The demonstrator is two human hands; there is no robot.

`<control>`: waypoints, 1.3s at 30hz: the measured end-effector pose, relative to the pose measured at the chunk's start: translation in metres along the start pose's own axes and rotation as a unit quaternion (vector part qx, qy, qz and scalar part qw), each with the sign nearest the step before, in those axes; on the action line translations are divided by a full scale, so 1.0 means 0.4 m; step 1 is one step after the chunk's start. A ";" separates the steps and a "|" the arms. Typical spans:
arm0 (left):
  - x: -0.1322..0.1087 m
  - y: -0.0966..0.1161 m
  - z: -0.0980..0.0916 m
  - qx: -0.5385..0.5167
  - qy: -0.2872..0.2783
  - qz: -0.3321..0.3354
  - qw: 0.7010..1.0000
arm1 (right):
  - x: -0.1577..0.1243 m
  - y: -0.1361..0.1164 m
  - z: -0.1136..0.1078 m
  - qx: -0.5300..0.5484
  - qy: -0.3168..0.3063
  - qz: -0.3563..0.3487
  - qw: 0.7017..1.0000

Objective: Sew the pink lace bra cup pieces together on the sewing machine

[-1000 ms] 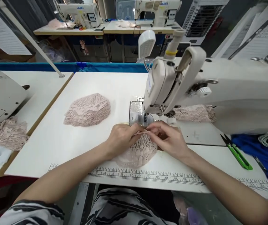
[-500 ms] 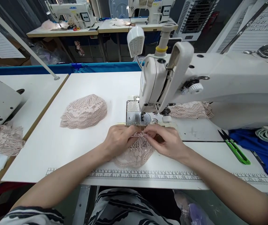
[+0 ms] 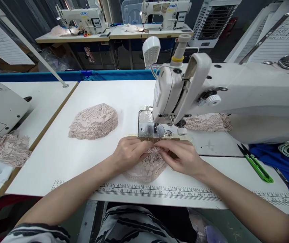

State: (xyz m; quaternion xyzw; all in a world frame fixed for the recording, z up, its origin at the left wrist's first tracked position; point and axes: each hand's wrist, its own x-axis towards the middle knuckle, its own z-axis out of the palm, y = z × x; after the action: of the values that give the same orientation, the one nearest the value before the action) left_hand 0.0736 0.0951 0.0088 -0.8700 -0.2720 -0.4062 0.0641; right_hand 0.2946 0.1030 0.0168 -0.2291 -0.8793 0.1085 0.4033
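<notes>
The left hand [image 3: 130, 152] and right hand [image 3: 182, 156] meet just short of the needle plate [image 3: 146, 129]. Each pinches the far edge of a pink lace piece [image 3: 146, 169] between thumb and fingertips, and the rest lies flat toward the near edge of the table [image 3: 109, 91]. I'd judge it only lined up, not yet under the foot of the sewing machine [image 3: 235, 98], with a lace stack [image 3: 93, 121] sitting toward the left edge and loose lace [image 3: 207, 122] behind the machine. Bare tabletop lies left of the hands; rightward the machine arm hangs close and green snips [image 3: 257, 165] lie near the right edge.
</notes>
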 end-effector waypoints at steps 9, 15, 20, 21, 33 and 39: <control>0.002 0.005 0.019 0.009 -0.035 -0.021 0.999 | -0.004 0.019 -0.010 -0.056 0.047 -0.084 0.994; -0.006 0.009 0.049 -0.025 -0.062 -0.113 0.991 | 0.010 0.023 -0.025 -0.132 0.037 -0.164 0.977; -0.005 0.011 0.051 -0.098 -0.087 -0.142 0.981 | 0.011 0.018 -0.034 -0.164 0.015 -0.190 0.968; -0.006 0.010 0.052 -0.099 -0.089 -0.147 0.980 | 0.009 0.018 -0.034 -0.169 0.012 -0.191 0.967; -0.014 0.012 0.064 -0.048 -0.074 -0.134 0.987 | 0.011 0.012 -0.036 -0.185 0.000 -0.226 0.956; -0.018 0.011 0.067 -0.044 -0.062 -0.124 0.989 | 0.005 0.013 -0.033 -0.191 -0.004 -0.228 0.955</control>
State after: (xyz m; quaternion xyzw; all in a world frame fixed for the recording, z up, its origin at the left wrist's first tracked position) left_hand 0.0901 0.0973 -0.0139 -0.8550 -0.3633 -0.3677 -0.0420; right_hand 0.3053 0.1087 0.0248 -0.0952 -0.9140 -0.1556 0.3623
